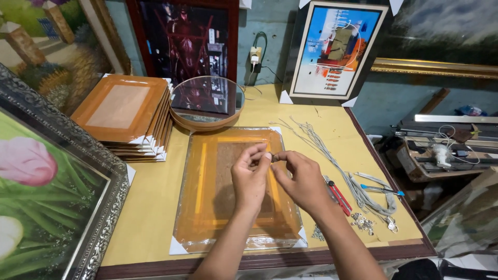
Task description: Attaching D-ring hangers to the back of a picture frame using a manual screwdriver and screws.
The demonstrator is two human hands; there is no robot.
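Yellow worktop (155,207) fills a framing shop crowded with paintings. Over it, the left hand (250,176) and right hand (300,179) meet fingertip to fingertip, both pinching a small metal piece (273,156) too tiny to identify. It sits between them, just above a plastic-wrapped orange frame (207,207) lying face down, long side running away from the person. Grey cords (332,155), a red-handled tool (338,197) and loose fittings (363,223) lie to the right; stacked frames (124,111) and a round mirror (207,101) behind.
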